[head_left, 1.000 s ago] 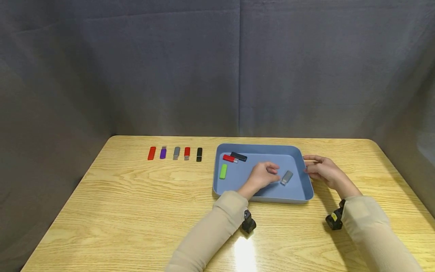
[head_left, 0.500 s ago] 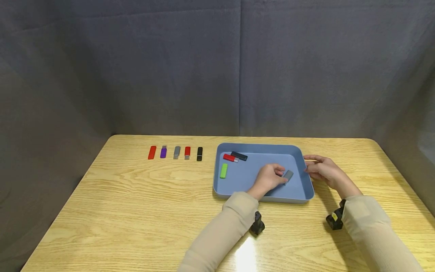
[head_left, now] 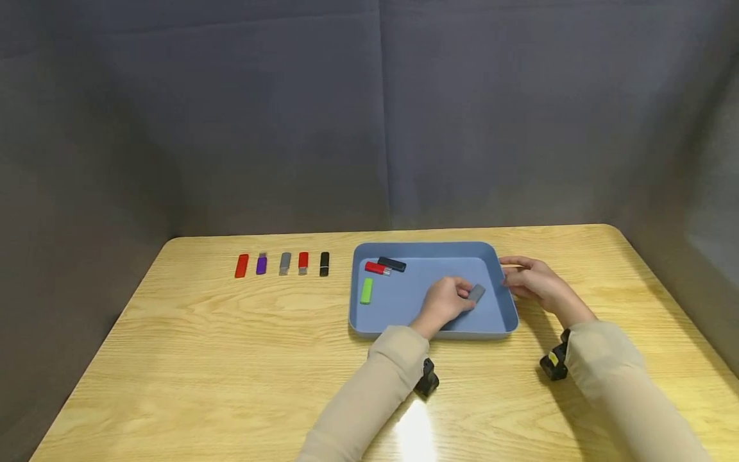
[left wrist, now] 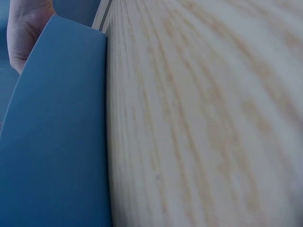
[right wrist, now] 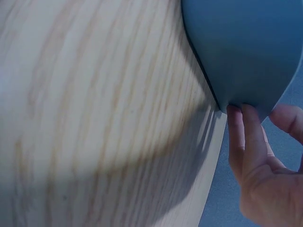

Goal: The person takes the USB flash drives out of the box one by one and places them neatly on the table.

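Observation:
My left hand [head_left: 444, 299] reaches into a shallow blue-grey tray [head_left: 491, 335] and pinches a grey USB stick [head_left: 477, 292] near its lower end. The thumb and fingertips cover the stick's lower end. At the tray's right side my right hand [head_left: 537, 282] holds the wall, fingertips against its outer face and another fingertip at the rim in the right wrist view. Also in the tray lie a red USB stick [head_left: 375, 268], a black USB stick [head_left: 392, 264] right beside it and a lime green one [head_left: 366, 291].
Left of the tray several USB sticks stand in a spaced row on the wooden table [head_left: 202, 359]: red [head_left: 242, 265], purple [head_left: 262, 264], grey [head_left: 285, 264], red with metal plug, and black [head_left: 324, 264]. A dark curtain [head_left: 277, 115] hangs behind the table.
My left hand has moved right across the tray to the grey USB stick, and its thumb now covers the stick's lower end. My right hand stays at the tray wall. The head view has shifted slightly.

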`<move>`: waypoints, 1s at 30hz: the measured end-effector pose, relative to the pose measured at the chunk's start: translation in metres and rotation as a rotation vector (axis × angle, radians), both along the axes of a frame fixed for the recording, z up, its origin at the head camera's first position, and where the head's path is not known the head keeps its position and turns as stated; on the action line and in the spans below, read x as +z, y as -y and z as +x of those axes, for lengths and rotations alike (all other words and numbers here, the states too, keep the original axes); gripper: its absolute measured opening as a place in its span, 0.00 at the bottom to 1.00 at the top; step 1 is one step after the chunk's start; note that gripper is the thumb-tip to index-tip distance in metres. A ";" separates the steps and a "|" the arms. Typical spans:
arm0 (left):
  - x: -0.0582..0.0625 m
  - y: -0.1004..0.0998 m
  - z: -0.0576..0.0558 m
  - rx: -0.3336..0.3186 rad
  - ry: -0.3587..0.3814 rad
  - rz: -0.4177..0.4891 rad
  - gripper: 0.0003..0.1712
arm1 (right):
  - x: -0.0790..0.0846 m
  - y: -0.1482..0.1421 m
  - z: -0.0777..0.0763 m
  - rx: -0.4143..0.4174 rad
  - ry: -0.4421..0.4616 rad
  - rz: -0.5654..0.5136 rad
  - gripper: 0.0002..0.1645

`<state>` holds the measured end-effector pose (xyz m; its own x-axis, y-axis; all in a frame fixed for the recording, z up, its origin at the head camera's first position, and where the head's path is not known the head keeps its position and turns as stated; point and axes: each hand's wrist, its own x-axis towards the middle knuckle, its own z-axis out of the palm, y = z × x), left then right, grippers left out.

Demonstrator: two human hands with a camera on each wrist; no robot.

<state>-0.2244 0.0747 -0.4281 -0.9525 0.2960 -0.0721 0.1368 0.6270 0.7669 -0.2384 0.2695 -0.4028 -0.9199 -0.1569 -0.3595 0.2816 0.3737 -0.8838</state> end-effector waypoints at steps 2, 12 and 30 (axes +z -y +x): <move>0.001 0.003 -0.001 -0.008 -0.015 -0.015 0.16 | 0.002 0.003 -0.002 -0.001 -0.001 -0.004 0.41; 0.005 0.008 -0.007 -0.050 -0.055 -0.005 0.13 | 0.006 0.007 -0.005 -0.013 -0.021 -0.024 0.40; 0.009 0.014 -0.012 -0.027 0.156 0.306 0.24 | -0.003 0.001 0.002 -0.051 -0.036 -0.058 0.38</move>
